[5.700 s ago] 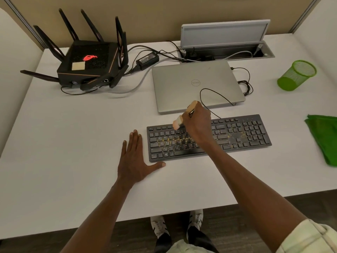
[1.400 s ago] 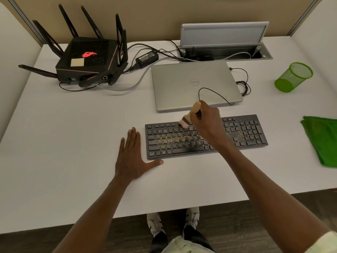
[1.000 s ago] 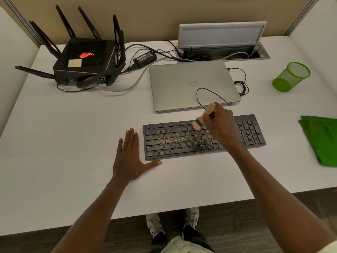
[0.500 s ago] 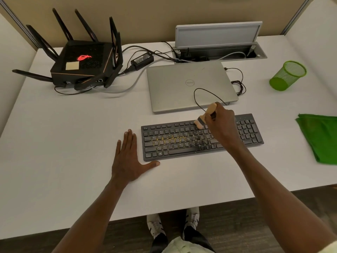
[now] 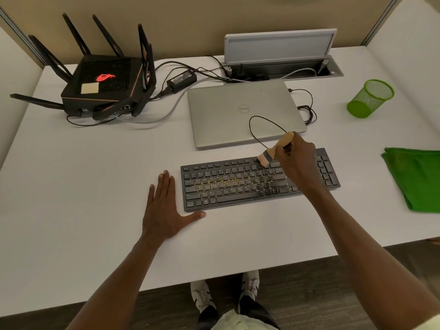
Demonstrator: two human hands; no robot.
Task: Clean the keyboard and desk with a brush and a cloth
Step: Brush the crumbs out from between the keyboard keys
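Now brushing keyboard (image 5: 238, 186) top row: my right hand (image 5: 295, 163) grips brush (image 5: 273, 151), left hand (image 5: 166, 206) flat on surface (image 5: 83, 186); next, sweep yellow crumbs mid-rows.

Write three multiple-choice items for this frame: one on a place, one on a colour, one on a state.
1. Where do the brush bristles touch the keyboard?
A. back rows, right of the middle
B. the space bar
C. front left corner

2. What colour is the cloth?
A. blue
B. green
C. white

3. What is the left hand doing?
A. wiping with the cloth
B. lifting the keyboard
C. lying flat on the desk

Answers:
1 A: the right hand holds the bristles on the far key rows, near the laptop.
2 B: it lies green at the desk's right edge.
3 C: fingers straight, palm down beside the keyboard's left end, thumb at its front corner.
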